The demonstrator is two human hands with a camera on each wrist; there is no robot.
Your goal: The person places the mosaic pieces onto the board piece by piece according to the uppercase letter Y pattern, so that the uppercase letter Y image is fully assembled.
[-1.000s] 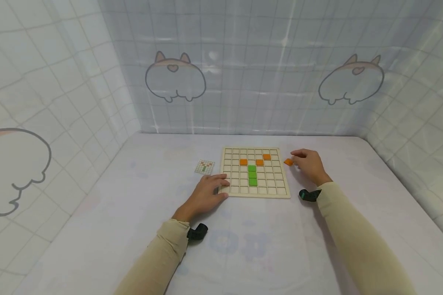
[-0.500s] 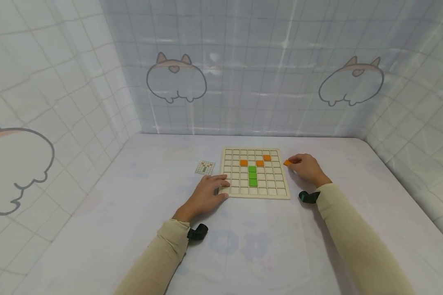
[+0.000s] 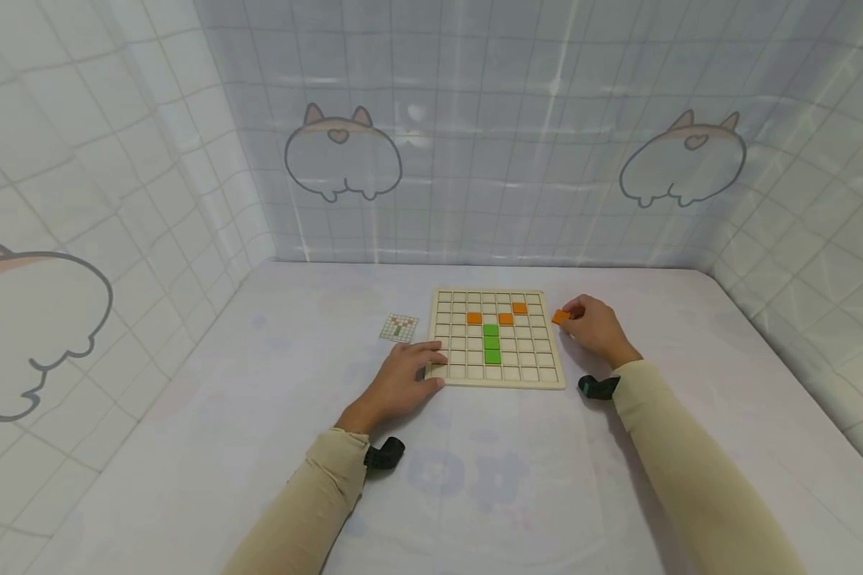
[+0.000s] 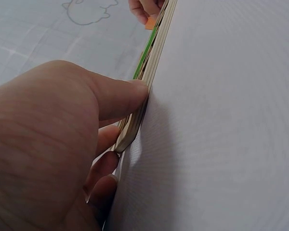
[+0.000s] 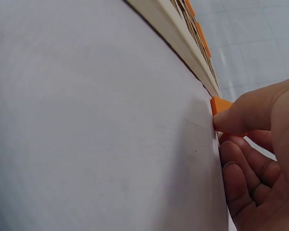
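A square wooden grid board (image 3: 503,385) lies on the table. Several orange tiles (image 3: 519,308) sit in its upper cells, above a column of green tiles (image 3: 492,343). At the board's near left corner rests my left hand (image 3: 401,379), fingers on the left rim and thumb (image 4: 130,96) against the front edge. Just beyond the right rim, my right hand (image 3: 595,327) pinches a loose orange tile (image 3: 561,317) low at the table. In the right wrist view, the thumb (image 5: 231,120) covers part of that tile; the other fingers are curled below.
A small pattern card (image 3: 399,327) lies left of the board, showing a coloured grid. The white cloth-covered table (image 3: 467,479) meets a tile-patterned back curtain (image 3: 503,200). Similar sheets stand at both sides. A black wrist device (image 3: 599,388) sits below the right hand.
My right hand has closed in on the loose orange tile beside the board and now pinches it; the tile has turned slightly. The left hand and the board have stayed put.
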